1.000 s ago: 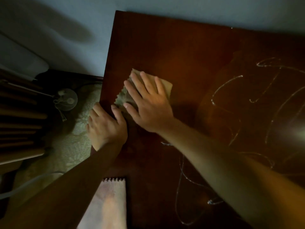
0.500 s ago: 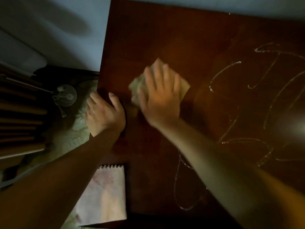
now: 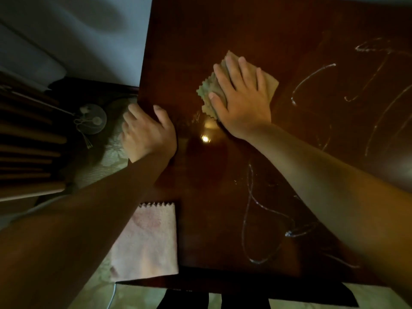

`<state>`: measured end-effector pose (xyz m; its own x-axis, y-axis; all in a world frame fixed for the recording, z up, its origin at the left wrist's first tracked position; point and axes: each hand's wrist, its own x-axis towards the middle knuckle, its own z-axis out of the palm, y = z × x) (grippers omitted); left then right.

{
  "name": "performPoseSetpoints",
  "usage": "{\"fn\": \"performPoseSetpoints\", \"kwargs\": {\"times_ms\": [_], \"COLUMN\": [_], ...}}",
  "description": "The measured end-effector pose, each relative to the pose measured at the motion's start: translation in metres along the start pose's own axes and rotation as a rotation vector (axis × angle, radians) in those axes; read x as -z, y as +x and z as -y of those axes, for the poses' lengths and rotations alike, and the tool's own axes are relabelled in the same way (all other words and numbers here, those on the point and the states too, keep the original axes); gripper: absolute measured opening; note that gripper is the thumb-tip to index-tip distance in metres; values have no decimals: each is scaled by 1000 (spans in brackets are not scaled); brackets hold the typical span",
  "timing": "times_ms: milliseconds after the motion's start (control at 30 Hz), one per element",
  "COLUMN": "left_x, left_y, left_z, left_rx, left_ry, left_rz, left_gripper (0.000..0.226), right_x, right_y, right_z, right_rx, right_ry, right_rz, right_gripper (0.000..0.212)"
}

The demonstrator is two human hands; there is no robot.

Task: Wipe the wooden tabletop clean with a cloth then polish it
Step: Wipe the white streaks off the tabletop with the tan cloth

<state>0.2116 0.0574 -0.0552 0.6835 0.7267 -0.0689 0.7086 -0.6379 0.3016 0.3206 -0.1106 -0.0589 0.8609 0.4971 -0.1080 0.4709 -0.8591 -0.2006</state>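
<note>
Head: R hand (image 3: 243, 101) flat, fingers spread, on cloth (image 3: 270, 85) (tan); L hand (image 3: 147, 134) grips tabletop (image 3: 223, 30).

Head camera looks steeply down, close over the tabletop (image 3: 256, 197).

Two cloths (image 3: 271, 85) (image 3: 151, 241), two hands (image 3: 148, 134) (image 3: 243, 101), one tabletop (image 3: 223, 30)

Pale wall (image 3: 89, 41) behind, dark slatted wooden furniture (image 3: 29, 139) at left, round translucent disc with a tassel (image 3: 91, 119) beside it, patterned pale-green fabric (image 3: 107, 162) below.
</note>
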Motion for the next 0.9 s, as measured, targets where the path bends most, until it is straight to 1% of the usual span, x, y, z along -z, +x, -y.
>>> {"fn": "performPoseSetpoints", "kwargs": {"times_ms": [100, 200, 300, 367, 433, 500, 533, 633, 733, 800, 900], "left_x": [-1, -2, -2, -2, -4, -5, -5, -6, -7, -7, -6], "left_y": [1, 1, 2, 1, 0, 0, 1, 2, 1, 0, -1], "left_z": [2, 1, 2, 3, 2, 3, 4, 5, 6, 6, 6], "left_rx": [-8, -17, -14, -20, -40, -41, -38, -35, -35, -40, -46], "left_ry": [12, 14, 6, 5, -3, -3, -2, -5, -2, -5, -11], "left_rz": [1, -11, -19, -27, -36, -46, -51, -67, -75, -67, -67], "left_gripper": [57, 58, 58, 58, 57, 58, 58, 59, 59, 58, 58], "right_x": [-5, -18, -33, -41, -41, -35, -31, -21, -20, -24, -33], "right_y": [-29, -103, -185, -211, -210, -190, -176, -130, -116, -129, -178], "right_z": [17, 46, 76, 84, 77, 62, 53, 36, 41, 53, 75], "right_rx": [-65, -70, -28, -8, 54, 145, 161, 86, -38, -98, -65], "right_ry": [-21, -12, -6, -25, -39, -55, -61, -50, -17, -16, -31], "right_rz": [-27, -52, -2, 35, 52, 70, 71, 39, -1, -23, -1], "right_gripper": [65, 63, 64, 64, 64, 64, 65, 65, 64, 65, 65]}}
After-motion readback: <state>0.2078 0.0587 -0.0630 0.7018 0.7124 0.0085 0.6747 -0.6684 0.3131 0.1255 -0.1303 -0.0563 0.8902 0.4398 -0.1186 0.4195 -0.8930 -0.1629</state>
